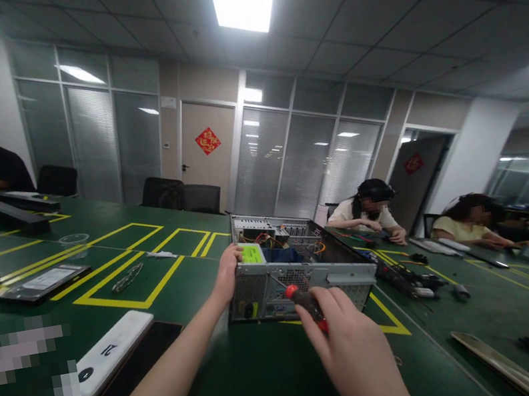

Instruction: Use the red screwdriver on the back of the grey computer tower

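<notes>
An open desktop computer case [316, 278] lies on the table with its perforated rear panel towards me. My left hand [229, 273] is closed on the case's left corner, beside the power supply with its bright green label [252, 253]. In my right hand [351, 335] is a screwdriver [305, 304] with a red and dark handle, gripped by the fingers. Its thin shaft points up and left at the rear panel. I cannot tell whether the tip touches a screw. Cables and a dark blue part show inside the case.
Left of me lie a white power bank [118, 354], a dark phone [137, 364], a hard drive [42, 282] and a clear plastic cup [74, 243]. Cables and dark parts [412, 278] lie to the right. Several people sit around the green table [256, 388], which has yellow tape lines.
</notes>
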Available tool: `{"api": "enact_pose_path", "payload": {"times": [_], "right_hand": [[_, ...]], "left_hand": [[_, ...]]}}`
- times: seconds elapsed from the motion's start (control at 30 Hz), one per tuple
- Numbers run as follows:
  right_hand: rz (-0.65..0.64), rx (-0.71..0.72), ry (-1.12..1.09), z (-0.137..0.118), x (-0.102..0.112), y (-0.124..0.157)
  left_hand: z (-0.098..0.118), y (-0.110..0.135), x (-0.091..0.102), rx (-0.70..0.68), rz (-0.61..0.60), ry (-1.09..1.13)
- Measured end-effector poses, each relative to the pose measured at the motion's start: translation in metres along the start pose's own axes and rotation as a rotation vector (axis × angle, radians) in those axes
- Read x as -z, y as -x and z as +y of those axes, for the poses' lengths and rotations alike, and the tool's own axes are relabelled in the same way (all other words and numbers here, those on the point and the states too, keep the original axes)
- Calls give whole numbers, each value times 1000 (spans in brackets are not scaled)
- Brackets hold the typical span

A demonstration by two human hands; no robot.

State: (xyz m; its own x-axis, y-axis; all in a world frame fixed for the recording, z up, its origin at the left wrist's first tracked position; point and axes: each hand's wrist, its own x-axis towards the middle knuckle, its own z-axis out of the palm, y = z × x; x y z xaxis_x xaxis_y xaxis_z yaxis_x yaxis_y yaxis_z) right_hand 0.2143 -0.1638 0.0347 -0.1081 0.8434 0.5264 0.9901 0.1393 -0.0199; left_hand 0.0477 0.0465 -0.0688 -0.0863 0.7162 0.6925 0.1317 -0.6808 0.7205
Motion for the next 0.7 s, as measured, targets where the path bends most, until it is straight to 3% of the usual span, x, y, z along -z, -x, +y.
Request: {"api": "enact_pose_path", "payload": {"times": [0.13,0.37,0.47,0.57,0.63,0.7], "right_hand": [[-84,-97,46,-1,-1,-4],[-303,110,-38,-13,1,8],[-236,96,-42,-7,3,4],[-93,-68,35,4,4,-4],[-78,-164,79,7,4,-8],[-117,-167,48,6,2,-8]], "left_hand": [[1,1,1,0,-10,-6],[-4,0,0,-2,-13,-7],[-4,0,0,0,-5,-2],[-1,0,0,-4,0,3],[-1,-1,0,-12,1,7],[-1,-1,0,-18,0,10]]}}
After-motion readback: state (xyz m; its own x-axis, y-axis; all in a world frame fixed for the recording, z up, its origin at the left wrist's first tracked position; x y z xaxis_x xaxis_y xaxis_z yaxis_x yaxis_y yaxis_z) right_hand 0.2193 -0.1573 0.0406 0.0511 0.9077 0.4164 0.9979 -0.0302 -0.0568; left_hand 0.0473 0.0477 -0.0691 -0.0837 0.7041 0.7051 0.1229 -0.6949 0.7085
